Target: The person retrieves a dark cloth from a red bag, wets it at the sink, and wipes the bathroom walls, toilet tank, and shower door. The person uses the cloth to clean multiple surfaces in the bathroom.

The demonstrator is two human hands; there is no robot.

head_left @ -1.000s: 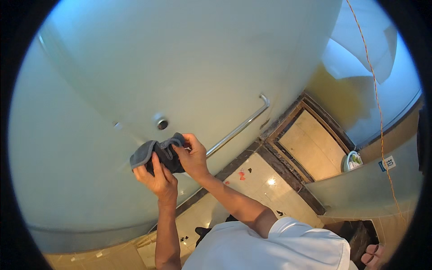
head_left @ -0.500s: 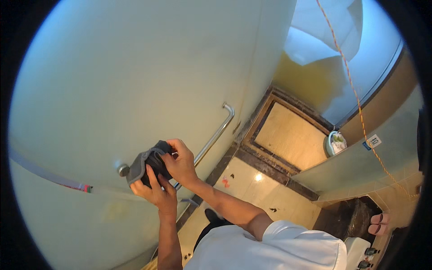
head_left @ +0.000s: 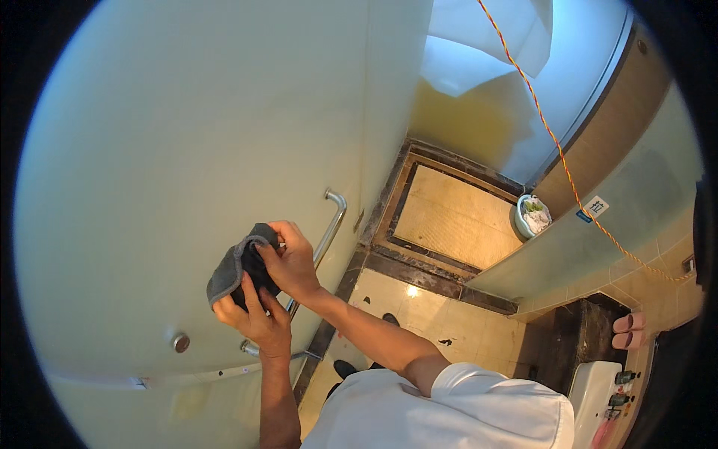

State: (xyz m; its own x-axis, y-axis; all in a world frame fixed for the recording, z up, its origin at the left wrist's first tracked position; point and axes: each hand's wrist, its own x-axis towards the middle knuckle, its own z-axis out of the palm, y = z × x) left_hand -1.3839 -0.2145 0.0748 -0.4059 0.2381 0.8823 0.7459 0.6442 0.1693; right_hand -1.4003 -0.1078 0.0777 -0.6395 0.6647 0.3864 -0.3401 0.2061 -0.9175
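Both hands hold a dark grey cloth (head_left: pixel 225 275) with a lighter stitched edge, in front of the frosted glass panel. The lower side of the cloth lies in my left hand (head_left: pixel 259 320), its fingers bent round it. On the cloth's upper right edge, my right hand (head_left: pixel 290 263) pinches with thumb and fingers. Part of the fabric is folded over, and the inside of the fold looks nearly black. Behind my wrists runs a chrome bar handle (head_left: pixel 330 230), and below the cloth is a round metal knob (head_left: pixel 181 343).
A twisted orange cord (head_left: pixel 544 123) hangs across the right side. A light blue basin (head_left: pixel 519 218) holding cloths stands in the corner by a raised threshold. Pink slippers (head_left: pixel 628 331) and a white sink (head_left: pixel 593 395) are at the lower right. Small dark bits (head_left: pixel 446 343) lie on the tiles.
The view has swung, so the doorway, basin and cord appear farther left. The cloth now sits farther from the round knob. Both hands keep their hold on it.
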